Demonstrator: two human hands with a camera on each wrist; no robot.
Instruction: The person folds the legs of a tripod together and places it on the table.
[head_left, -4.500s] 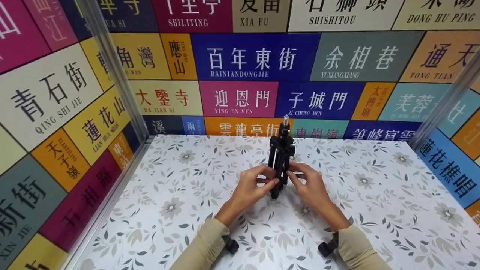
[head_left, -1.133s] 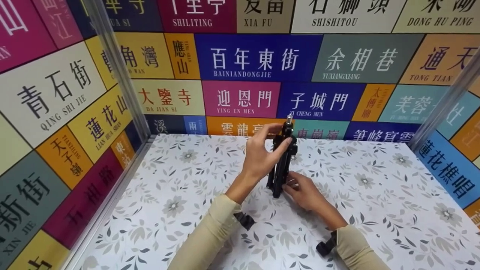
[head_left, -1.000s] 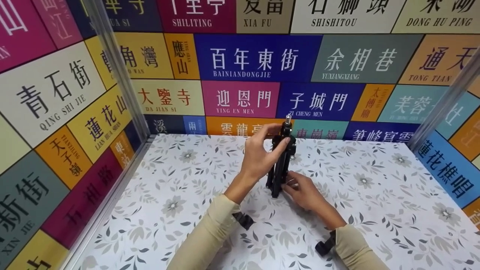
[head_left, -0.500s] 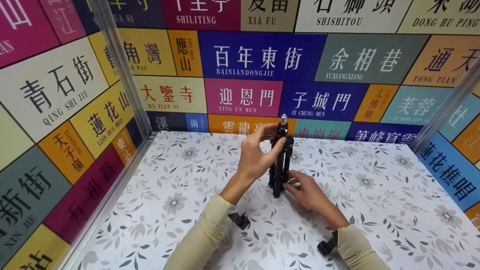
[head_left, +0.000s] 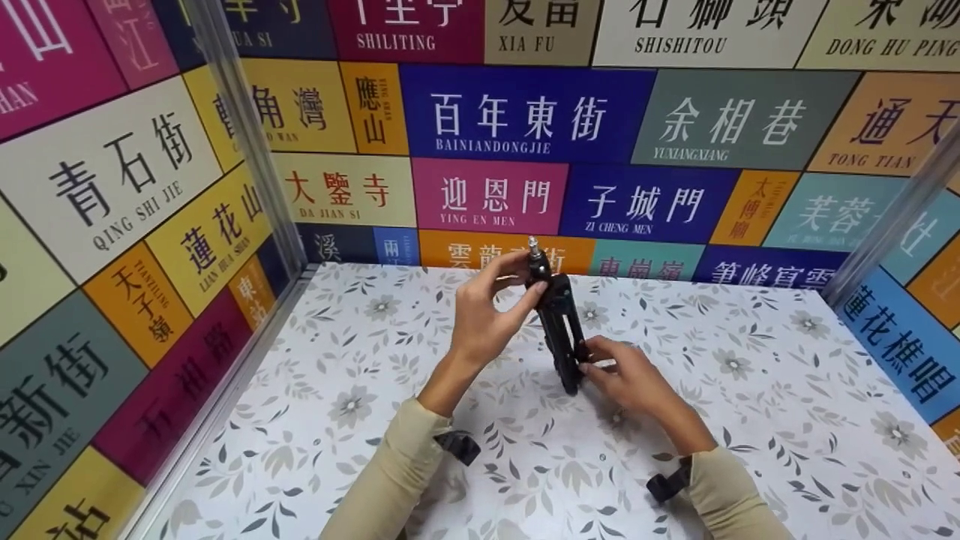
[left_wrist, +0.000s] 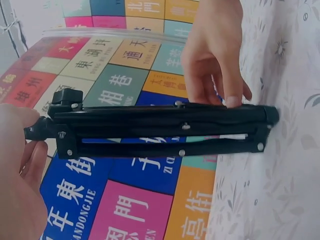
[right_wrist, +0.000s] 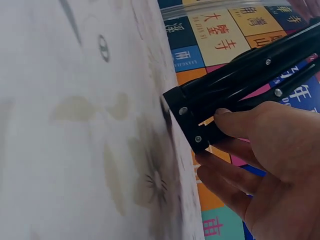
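Note:
A folded black tripod (head_left: 559, 330) with a silver stud at its top leans left over the table. My left hand (head_left: 484, 319) pinches its narrow neck, just below the stud, between thumb and fingers. Low on the legs, my right hand (head_left: 630, 375) holds a leg near the foot by thumb and fingertips. In the left wrist view the tripod (left_wrist: 160, 117) lies across the picture, its legs side by side and its foot close to the tablecloth. The right wrist view shows my right thumb (right_wrist: 232, 122) on the leg near the riveted foot end.
A white tablecloth (head_left: 360, 465) with grey leaves and flowers covers the table. Colourful sign-covered panels (head_left: 525, 112) stand behind and at both sides, with metal posts (head_left: 259, 150) at the corners. Each wrist wears a black camera strap (head_left: 457, 446).
My left hand has gone from the legs up to the tripod's neck. Most recently the top has swung left with that hand, and my right hand has shifted slightly right with the foot.

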